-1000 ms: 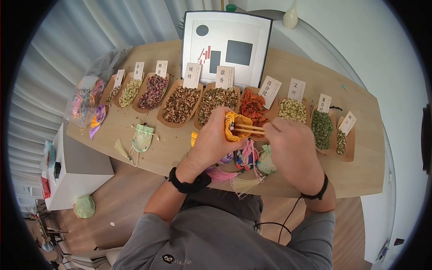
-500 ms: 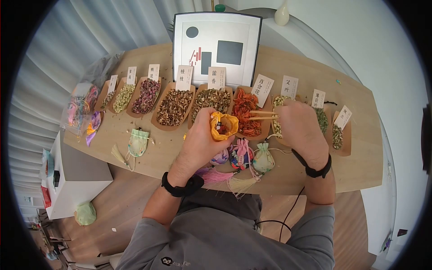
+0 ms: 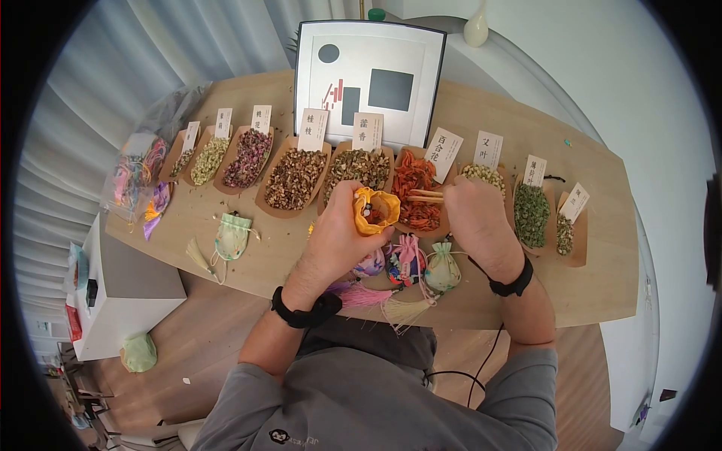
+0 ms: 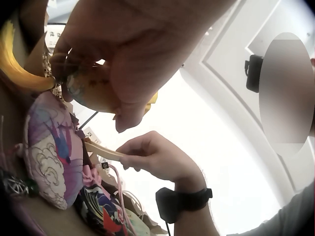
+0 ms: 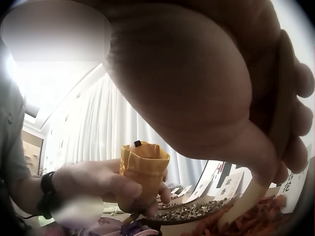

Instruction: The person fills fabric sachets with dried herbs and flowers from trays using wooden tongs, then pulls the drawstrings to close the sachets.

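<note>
My left hand (image 3: 338, 234) grips a yellow cloth pouch (image 3: 388, 204), its gathered mouth open and facing up, with a dark bead by the rim. Some dark reddish bits show inside. Between the fingers and thumb of my right hand (image 3: 485, 225) are light wooden tongs (image 3: 427, 197). In the right wrist view the tongs (image 5: 242, 206) reach down among orange-red dried petals (image 5: 261, 216). These petals (image 3: 418, 219) fill a brown paper tray just right of the pouch. From the left wrist view, the pouch (image 4: 93, 93) hangs above a purple patterned sachet (image 4: 54, 152).
Several paper trays of dried herbs with labelled cards run across the table (image 3: 481, 301). Finished-looking sachets (image 3: 442, 272) with tassels lie before me, and a green pouch (image 3: 233, 237) lies left. A framed picture (image 3: 368, 83) stands behind. A plastic bag (image 3: 139, 169) sits far left.
The tongs were at the pouch's mouth, then drew back right to over the petals. Since then my right hand has come slightly nearer me. The pouch stays in my left hand.
</note>
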Action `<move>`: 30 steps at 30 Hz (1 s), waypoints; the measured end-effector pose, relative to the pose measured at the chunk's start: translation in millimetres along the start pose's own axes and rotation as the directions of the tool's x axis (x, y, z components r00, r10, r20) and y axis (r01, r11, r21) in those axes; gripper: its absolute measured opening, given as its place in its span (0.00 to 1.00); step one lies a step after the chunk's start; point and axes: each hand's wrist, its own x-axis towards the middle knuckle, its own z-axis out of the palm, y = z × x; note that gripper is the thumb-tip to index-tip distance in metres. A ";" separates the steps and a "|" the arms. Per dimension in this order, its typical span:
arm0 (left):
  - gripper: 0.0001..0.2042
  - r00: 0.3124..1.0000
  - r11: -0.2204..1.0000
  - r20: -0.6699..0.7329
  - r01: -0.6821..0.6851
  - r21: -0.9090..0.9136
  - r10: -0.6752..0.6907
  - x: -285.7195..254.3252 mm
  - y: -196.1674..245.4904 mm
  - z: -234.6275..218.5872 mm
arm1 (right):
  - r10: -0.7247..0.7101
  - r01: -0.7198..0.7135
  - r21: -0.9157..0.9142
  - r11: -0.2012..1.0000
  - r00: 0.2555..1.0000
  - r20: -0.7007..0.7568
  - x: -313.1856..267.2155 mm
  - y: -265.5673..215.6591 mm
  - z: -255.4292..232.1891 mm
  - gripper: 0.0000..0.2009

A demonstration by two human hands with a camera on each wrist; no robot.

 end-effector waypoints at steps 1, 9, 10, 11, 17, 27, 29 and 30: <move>0.35 1.000 1.000 0.005 0.006 -0.005 -0.006 0.3 0.2 0.2 | -0.012 0.012 0.000 1.000 1.000 -0.015 1.5 2.5 0.5 0.03; 0.36 1.000 1.000 0.000 0.009 0.006 -0.009 1.5 -2.0 1.9 | 0.013 -0.008 0.074 0.997 0.998 -0.063 -5.8 19.2 -20.7 0.03; 0.36 1.000 1.000 0.005 0.014 0.015 -0.014 2.1 -2.7 2.4 | 0.020 -0.011 0.088 0.996 0.994 -0.111 -7.7 20.5 -27.3 0.02; 0.36 1.000 1.000 0.011 0.020 0.023 -0.020 2.8 -2.8 2.7 | 0.028 -0.012 0.102 0.995 0.987 -0.158 -9.7 21.4 -34.7 0.02; 0.38 0.999 0.999 0.001 0.034 -0.012 -0.034 5.1 0.8 4.7 | 0.051 0.005 0.231 0.973 0.970 -0.236 -26.5 13.0 -78.4 0.02; 0.36 0.998 0.996 0.069 0.001 -0.086 0.005 -1.4 12.9 1.8 | -0.187 0.242 0.203 0.949 0.948 -0.256 -25.0 -29.2 -52.1 0.08; 0.36 0.999 0.996 0.024 -0.024 -0.084 0.026 -3.7 9.8 -2.9 | -0.152 0.213 0.223 0.951 0.953 -0.261 -29.0 -24.5 -59.7 0.10; 0.36 1.000 0.996 0.011 -0.025 -0.084 0.026 -5.2 6.4 -5.4 | -0.163 0.224 0.218 0.950 0.950 -0.266 -31.0 -23.5 -67.9 0.10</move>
